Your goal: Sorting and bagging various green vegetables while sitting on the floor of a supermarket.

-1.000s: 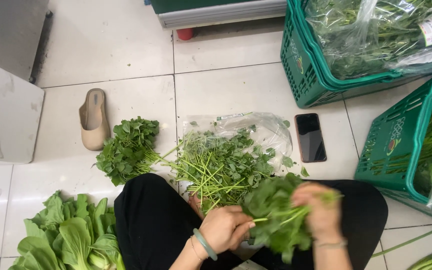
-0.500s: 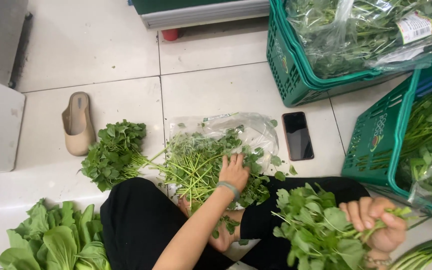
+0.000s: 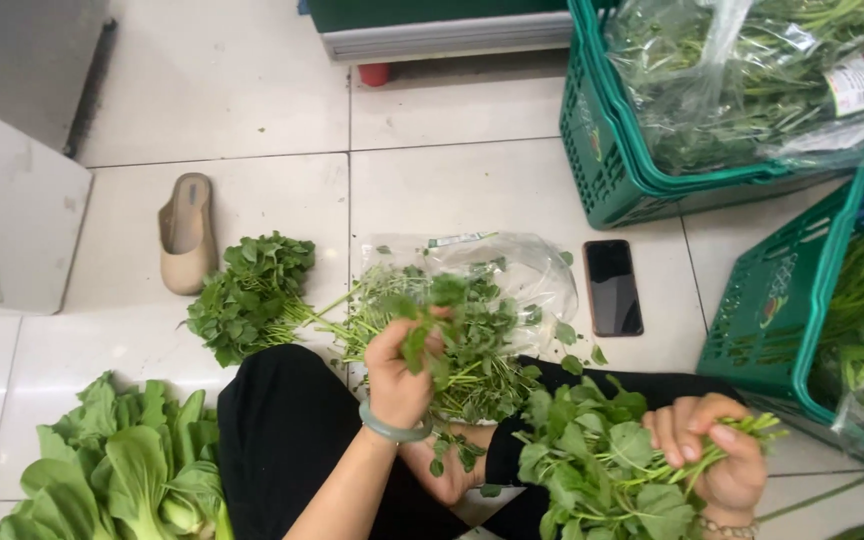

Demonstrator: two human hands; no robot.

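The left hand [image 3: 399, 375] reaches forward with the wrist bent, its grip closed on a few leafy sprigs [image 3: 420, 340] lifted from the loose pile of greens [image 3: 472, 340] that lies on a clear plastic bag [image 3: 512, 265] on the floor just beyond it. To its right and nearer the body, the right hand [image 3: 717, 460] is fisted, its grip closed around the stems of a leafy bunch [image 3: 592, 465], the leaves fanning out to its left.

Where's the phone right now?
In the head view, the black phone lies flat on the floor tile, right of the plastic bag of loose greens, beside the green baskets.
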